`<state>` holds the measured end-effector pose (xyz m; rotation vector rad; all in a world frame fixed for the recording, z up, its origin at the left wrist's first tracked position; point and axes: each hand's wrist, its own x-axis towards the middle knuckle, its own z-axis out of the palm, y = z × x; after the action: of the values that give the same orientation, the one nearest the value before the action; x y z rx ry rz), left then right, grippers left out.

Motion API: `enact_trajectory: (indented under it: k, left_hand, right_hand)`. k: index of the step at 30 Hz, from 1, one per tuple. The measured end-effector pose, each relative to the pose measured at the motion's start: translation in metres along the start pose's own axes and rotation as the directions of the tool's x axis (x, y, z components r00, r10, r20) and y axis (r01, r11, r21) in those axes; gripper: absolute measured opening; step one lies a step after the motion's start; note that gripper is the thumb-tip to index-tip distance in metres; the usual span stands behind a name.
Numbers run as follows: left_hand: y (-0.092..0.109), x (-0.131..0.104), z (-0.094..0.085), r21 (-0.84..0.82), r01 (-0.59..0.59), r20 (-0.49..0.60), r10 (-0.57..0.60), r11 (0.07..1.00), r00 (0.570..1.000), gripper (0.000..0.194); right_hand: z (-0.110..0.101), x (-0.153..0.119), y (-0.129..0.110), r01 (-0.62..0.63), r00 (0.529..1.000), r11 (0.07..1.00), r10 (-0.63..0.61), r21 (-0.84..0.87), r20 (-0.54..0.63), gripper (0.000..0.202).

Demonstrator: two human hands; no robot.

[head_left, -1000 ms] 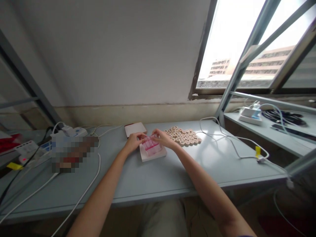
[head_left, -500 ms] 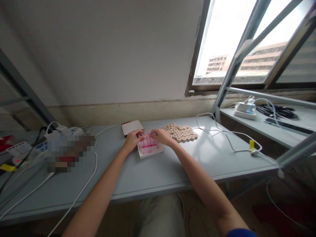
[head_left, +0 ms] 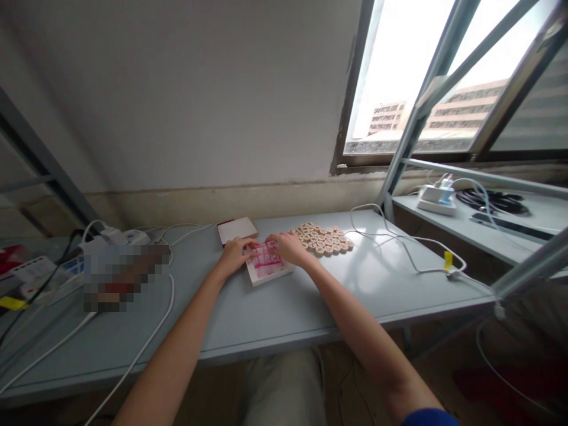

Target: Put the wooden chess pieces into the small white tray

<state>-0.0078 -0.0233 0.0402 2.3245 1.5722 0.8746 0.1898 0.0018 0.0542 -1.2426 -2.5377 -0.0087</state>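
Observation:
A thin clear sheet with pink lines [head_left: 268, 260] lies over a shallow white box [head_left: 271, 278] on the grey desk. My left hand [head_left: 237, 255] has its fingers closed on the sheet's far left edge. At the far right edge, my right hand [head_left: 286, 246] pinches the same sheet. Several round wooden pieces with markings [head_left: 326, 241] lie together just right of my right hand. Behind my left hand is a box lid [head_left: 237, 229], pale inside with a dark red edge.
White cables cross the desk [head_left: 222, 328] at left and right. Power strips and a pixelated object [head_left: 128, 278] are at the left. A side shelf [head_left: 497, 242] at right holds a white power strip [head_left: 436, 200] and coiled black cable [head_left: 492, 201]. Metal posts flank the desk.
Both hands have lowered slightly with the sheet, which now lies flatter over the white box. The right hand has shifted a little to the left. The camera view has moved slightly.

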Motion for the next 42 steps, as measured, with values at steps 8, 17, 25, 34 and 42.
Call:
enact_trajectory:
  k: [8,17,25,34,42]
  left_hand:
    - [0.005,-0.002,-0.002,0.094,-0.02,0.001,0.02,0.995,1.0,0.019]
    - [0.004,-0.003,0.002,0.097,-0.053,0.022,0.051,0.994,0.998,0.021]
    - [-0.019,0.001,0.002,-0.025,0.045,-0.204,-0.049,0.999,0.978,0.046]
    - [-0.018,-0.001,0.01,-0.138,0.098,0.013,-0.097,0.986,0.995,0.036]
    - [-0.012,0.005,0.017,-0.188,0.032,0.001,-0.032,0.982,0.999,0.033]
  right_hand:
    - [0.008,-0.002,-0.002,0.041,0.999,0.999,-0.041,-0.021,0.001,0.024]
    - [-0.016,-0.004,0.027,-0.158,0.958,0.984,0.172,0.076,-0.23,0.018]
    - [-0.022,-0.012,0.054,-0.205,0.979,0.978,0.205,-0.036,-0.012,0.028]
    - [-0.028,-0.014,0.052,-0.276,0.96,0.961,0.273,-0.036,-0.065,0.02]
    - [-0.023,-0.004,0.015,0.087,0.995,0.957,-0.1,0.275,0.032,0.029]
